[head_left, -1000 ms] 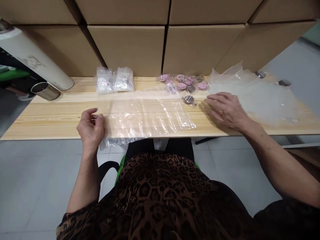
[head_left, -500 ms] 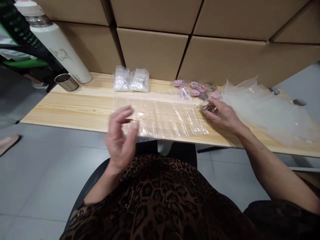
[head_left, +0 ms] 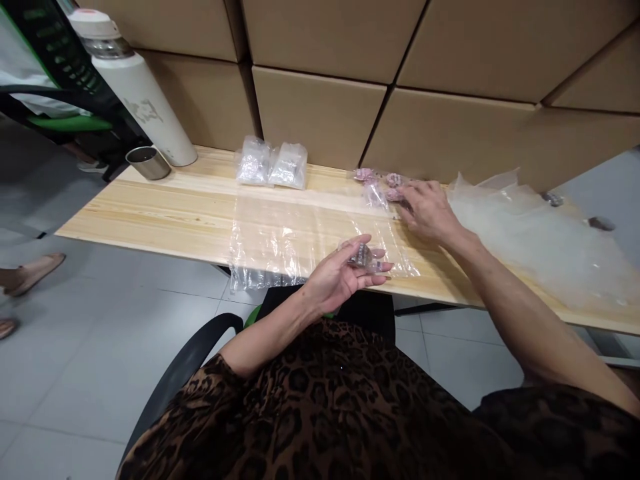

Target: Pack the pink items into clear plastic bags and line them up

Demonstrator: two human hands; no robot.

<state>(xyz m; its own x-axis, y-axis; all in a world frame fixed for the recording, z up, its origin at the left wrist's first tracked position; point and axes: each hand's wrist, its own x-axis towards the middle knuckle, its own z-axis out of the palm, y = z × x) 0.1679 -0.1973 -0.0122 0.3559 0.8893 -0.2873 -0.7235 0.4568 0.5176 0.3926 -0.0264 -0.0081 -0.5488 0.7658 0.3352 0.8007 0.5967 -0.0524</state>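
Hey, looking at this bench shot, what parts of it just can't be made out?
Head view only:
- Small wrapped item in the left hand: too small and glossy to identify.
- Pink pieces by the boxes: partly covered by the right hand, so their count is unclear.
- Right hand's grip: fingertips point away from the camera, so contact is unclear.
- Two clear packets: contents too small.
- White flask: top cut by the frame edge.

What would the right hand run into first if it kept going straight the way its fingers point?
Most likely the small pink wrapped pieces at the back of the wooden table: the right hand already reaches their near edge. Beyond them stands the cardboard box wall. Depth is hard to judge.
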